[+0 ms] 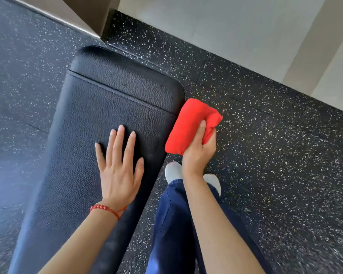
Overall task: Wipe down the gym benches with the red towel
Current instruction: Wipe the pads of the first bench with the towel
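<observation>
The left hand [118, 165] lies flat on the black bench pad [99, 123], fingers straight and slightly spread, palm down, holding nothing. The right hand [199, 150] grips the red towel [188, 123], thumb curled over its top and fingers wrapped round the far side, so the cloth is bunched into a thick folded roll.

From the left: speckled dark rubber floor [18, 80] runs under and beside the bench. The pad is textured black upholstery with a stitched seam [119, 91] crossing it near its rounded far end; the left hand rests below that seam, toward the pad's right half. A red beaded bracelet [107, 209] with a knotted cord sits on the left wrist. No brand, label or writing can be read on the pad, the towel or the clothing.

Right of the pad, the towel is held just beside the bench's right edge, near its far corner; whether it touches the side of the pad cannot be told. Below the right hand are dark blue trousers [172, 224] and two light grey shoes [173, 171] standing on the floor close to the bench. Farther right the speckled floor meets a pale wall base [246, 42] running diagonally across the top right.
</observation>
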Demonstrator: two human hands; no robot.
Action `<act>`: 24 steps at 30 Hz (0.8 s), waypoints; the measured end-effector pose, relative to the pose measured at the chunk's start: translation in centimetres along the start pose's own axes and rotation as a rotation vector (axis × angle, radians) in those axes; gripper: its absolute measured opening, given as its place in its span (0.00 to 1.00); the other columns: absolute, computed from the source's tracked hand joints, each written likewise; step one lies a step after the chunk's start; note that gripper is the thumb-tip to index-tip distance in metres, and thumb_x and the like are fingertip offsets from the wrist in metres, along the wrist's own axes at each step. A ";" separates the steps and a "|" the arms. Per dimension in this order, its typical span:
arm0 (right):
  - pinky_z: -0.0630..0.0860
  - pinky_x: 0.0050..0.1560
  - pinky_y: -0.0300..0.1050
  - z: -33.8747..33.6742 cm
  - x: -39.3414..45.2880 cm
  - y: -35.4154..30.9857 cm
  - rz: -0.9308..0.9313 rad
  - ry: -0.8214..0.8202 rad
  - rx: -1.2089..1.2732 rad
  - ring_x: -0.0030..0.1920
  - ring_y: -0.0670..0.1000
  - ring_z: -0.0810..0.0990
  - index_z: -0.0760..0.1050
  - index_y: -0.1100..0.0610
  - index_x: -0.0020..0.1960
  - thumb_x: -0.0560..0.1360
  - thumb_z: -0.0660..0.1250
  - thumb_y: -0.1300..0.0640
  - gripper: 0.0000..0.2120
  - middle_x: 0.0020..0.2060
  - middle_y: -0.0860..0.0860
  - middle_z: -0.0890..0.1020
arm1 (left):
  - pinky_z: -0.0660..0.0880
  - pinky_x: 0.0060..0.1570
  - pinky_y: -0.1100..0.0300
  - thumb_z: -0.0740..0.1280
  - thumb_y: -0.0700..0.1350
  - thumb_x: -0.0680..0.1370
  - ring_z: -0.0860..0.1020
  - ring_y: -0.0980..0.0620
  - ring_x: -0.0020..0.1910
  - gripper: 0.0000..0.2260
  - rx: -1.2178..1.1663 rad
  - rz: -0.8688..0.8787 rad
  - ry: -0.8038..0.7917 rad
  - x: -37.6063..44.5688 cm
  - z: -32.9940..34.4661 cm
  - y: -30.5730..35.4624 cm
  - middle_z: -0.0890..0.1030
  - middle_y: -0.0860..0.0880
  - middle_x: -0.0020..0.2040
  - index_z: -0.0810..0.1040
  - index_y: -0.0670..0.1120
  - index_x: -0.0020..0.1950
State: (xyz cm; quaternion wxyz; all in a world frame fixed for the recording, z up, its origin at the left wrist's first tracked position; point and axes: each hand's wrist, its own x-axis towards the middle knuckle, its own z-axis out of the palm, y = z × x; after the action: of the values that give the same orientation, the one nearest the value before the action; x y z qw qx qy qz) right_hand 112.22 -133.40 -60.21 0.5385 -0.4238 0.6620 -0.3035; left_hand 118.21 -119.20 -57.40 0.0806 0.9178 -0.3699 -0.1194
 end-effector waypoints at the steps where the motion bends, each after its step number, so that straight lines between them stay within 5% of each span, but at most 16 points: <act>1: 0.70 0.40 0.33 -0.2 -0.4 0.5 0.013 -0.001 0.001 0.35 0.36 0.74 0.72 0.46 0.41 0.78 0.61 0.57 0.09 0.35 0.41 0.78 | 0.46 0.69 0.39 0.55 0.49 0.76 0.55 0.43 0.72 0.24 0.010 0.005 0.000 -0.5 0.3 -0.1 0.62 0.38 0.72 0.63 0.41 0.71; 7: 0.71 0.43 0.37 -1.7 -2.7 3.1 0.076 -0.068 0.042 0.37 0.39 0.75 0.74 0.48 0.44 0.78 0.61 0.56 0.06 0.37 0.42 0.79 | 0.45 0.70 0.43 0.54 0.51 0.76 0.55 0.44 0.73 0.26 0.063 0.023 0.059 -0.9 1.3 -0.4 0.60 0.41 0.74 0.60 0.44 0.73; 13: 0.73 0.53 0.46 -3.2 -5.2 5.8 0.145 -0.140 0.104 0.49 0.50 0.79 0.76 0.59 0.55 0.78 0.60 0.56 0.10 0.49 0.55 0.82 | 0.47 0.70 0.42 0.54 0.51 0.77 0.55 0.44 0.74 0.26 0.037 0.044 0.118 -1.2 1.6 -0.5 0.60 0.42 0.74 0.61 0.44 0.73; 16: 0.73 0.51 0.48 -3.1 -4.8 5.9 0.130 -0.149 0.121 0.44 0.47 0.77 0.75 0.50 0.46 0.77 0.61 0.56 0.05 0.42 0.48 0.81 | 0.48 0.70 0.42 0.54 0.52 0.77 0.56 0.45 0.74 0.26 0.028 0.050 0.130 -1.2 1.6 -0.5 0.60 0.42 0.74 0.62 0.44 0.73; 24: 0.71 0.41 0.44 -1.3 -1.2 5.1 0.048 -0.123 0.142 0.34 0.42 0.73 0.74 0.48 0.38 0.77 0.62 0.53 0.09 0.33 0.43 0.78 | 0.48 0.70 0.40 0.55 0.51 0.77 0.56 0.45 0.74 0.25 0.000 0.058 0.152 -1.3 1.7 -0.6 0.61 0.42 0.74 0.64 0.44 0.72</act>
State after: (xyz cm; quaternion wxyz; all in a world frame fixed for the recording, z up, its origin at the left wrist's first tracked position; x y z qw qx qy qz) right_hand 109.79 -130.08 -63.74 0.6138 -0.3864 0.6148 -0.3099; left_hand 117.23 -117.99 -58.95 0.1118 0.9132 -0.3891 -0.0469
